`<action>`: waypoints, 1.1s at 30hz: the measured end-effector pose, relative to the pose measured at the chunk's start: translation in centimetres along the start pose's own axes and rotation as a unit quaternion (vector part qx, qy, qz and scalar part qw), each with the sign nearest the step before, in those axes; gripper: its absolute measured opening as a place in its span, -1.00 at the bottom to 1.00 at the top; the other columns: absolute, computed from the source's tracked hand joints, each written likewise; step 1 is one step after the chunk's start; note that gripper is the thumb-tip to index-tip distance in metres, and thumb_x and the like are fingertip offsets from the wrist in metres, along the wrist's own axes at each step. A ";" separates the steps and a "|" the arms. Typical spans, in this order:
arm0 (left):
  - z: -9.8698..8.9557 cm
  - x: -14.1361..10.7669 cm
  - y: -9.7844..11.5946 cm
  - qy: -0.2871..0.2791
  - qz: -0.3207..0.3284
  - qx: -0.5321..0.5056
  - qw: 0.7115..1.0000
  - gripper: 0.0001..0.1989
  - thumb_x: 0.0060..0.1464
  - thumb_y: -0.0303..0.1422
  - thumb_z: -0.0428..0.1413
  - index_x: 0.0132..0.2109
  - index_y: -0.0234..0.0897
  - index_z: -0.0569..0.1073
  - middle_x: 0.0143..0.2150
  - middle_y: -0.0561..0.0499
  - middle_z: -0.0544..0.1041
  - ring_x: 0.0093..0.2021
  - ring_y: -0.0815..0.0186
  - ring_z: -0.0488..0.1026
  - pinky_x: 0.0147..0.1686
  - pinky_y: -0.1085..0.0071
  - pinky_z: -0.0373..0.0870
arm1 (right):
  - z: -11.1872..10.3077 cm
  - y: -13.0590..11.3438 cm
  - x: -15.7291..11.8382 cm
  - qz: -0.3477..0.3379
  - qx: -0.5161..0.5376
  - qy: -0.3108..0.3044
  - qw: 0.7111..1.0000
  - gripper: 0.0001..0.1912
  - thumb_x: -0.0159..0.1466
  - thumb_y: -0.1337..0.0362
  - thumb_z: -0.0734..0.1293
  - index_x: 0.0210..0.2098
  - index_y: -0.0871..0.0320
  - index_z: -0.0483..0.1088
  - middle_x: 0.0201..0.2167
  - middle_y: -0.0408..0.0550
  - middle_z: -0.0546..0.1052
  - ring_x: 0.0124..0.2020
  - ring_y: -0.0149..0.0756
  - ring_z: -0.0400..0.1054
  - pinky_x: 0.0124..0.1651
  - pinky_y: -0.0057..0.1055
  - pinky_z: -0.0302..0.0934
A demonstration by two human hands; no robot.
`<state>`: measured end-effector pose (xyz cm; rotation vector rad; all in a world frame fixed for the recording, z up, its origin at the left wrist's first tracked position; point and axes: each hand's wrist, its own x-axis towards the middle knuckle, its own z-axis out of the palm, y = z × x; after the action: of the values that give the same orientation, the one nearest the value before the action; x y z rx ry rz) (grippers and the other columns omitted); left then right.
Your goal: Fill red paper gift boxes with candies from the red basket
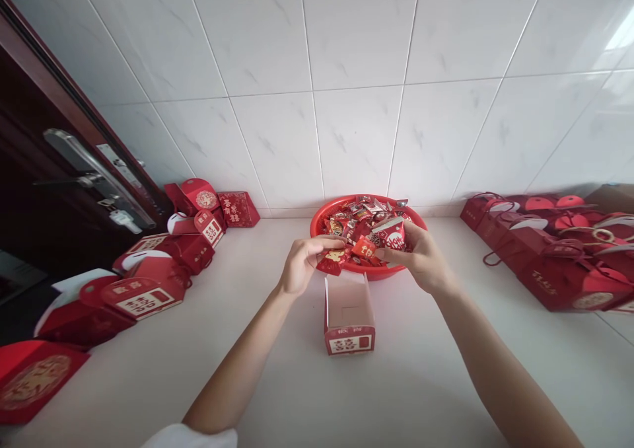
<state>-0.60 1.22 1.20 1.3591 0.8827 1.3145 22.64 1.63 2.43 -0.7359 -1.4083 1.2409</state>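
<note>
A red basket point(319, 222) full of wrapped sweets stands against the tiled wall. My left hand point(303, 261) is at its front left edge, its fingers pinched on a red candy packet point(333, 260) with gold print. Over the basket's right side, my right hand point(419, 255) grips a red and white packet point(392, 235). A small orange-red sweet point(365, 247) lies between the hands, close to my right fingertips. Just in front of the basket sits an open red box point(349, 322), its pale inside showing and no sweets visible in it.
Several red gift boxes point(143, 296) line the left side of the white table point(277, 395). More red boxes with cord handles point(555, 269) are grouped at the right. A dark door with a metal handle point(99, 177) is at the far left.
</note>
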 end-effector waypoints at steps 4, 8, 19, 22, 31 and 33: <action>0.4 0.2 0.7 0.083 -0.049 0.061 0.993 -0.77 -0.16 -0.21 0.33 -0.38 -0.28 0.70 -0.28 -0.16 0.70 -0.19 0.04 0.62 -0.17 0.21 0.56 | 0.7 -1.2 -0.9 -0.036 -0.104 -0.070 0.991 -0.75 0.11 0.26 0.54 -0.19 0.07 0.59 -0.22 -0.08 0.62 -0.19 -0.10 0.49 -0.11 -0.22 0.38; -0.3 0.2 1.2 0.093 -0.038 0.082 0.992 -0.78 -0.24 -0.29 0.41 -0.35 -0.24 0.70 -0.27 -0.12 0.70 -0.22 0.10 0.61 -0.18 0.23 0.56 | 1.8 -1.4 -1.9 -0.037 -0.184 -0.152 0.970 -0.78 0.15 0.34 0.47 -0.19 0.07 0.58 -0.21 -0.10 0.62 -0.20 -0.14 0.47 -0.16 -0.31 0.35; -1.1 -0.6 1.9 0.004 -0.084 0.155 0.984 -0.68 -0.10 -0.20 0.37 -0.20 -0.29 0.66 -0.31 -0.07 0.68 -0.25 0.16 0.60 -0.20 0.27 0.54 | 3.4 -0.2 -2.5 0.052 -0.268 -0.242 0.931 -0.92 0.16 0.39 0.34 -0.34 0.13 0.42 -0.51 -0.23 0.47 -0.50 -0.40 0.25 -0.45 -0.47 0.12; -0.9 -0.8 1.9 -0.026 -0.093 0.165 0.981 -0.62 -0.08 -0.16 0.37 -0.15 -0.30 0.64 -0.26 -0.08 0.68 -0.23 0.16 0.60 -0.20 0.28 0.54 | 3.0 -0.4 -2.3 0.060 -0.324 -0.237 0.914 -0.96 0.19 0.34 0.34 -0.35 0.15 0.37 -0.51 -0.22 0.41 -0.51 -0.42 0.18 -0.48 -0.47 0.05; -0.4 -0.9 1.1 -0.049 -0.085 0.168 0.981 -0.58 -0.06 -0.12 0.37 -0.13 -0.33 0.62 -0.20 -0.13 0.66 -0.19 0.13 0.60 -0.19 0.25 0.54 | 2.5 -1.3 -2.2 0.017 -0.229 -0.141 0.963 -0.81 0.21 0.18 0.40 -0.31 0.13 0.34 -0.42 -0.14 0.45 -0.45 -0.35 0.29 -0.40 -0.40 0.20; -0.5 -0.8 1.0 -0.040 -0.073 0.181 0.980 -0.60 -0.06 -0.13 0.37 -0.15 -0.33 0.63 -0.16 -0.14 0.66 -0.16 0.12 0.60 -0.17 0.24 0.54 | 3.1 -1.4 -2.5 0.005 -0.110 -0.108 0.988 -0.78 0.23 0.15 0.41 -0.24 0.11 0.34 -0.43 -0.15 0.45 -0.44 -0.31 0.35 -0.36 -0.36 0.28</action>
<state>-1.34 0.28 1.93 1.5793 1.1827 1.0104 20.55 -1.93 3.36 -0.7763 -1.7420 1.2128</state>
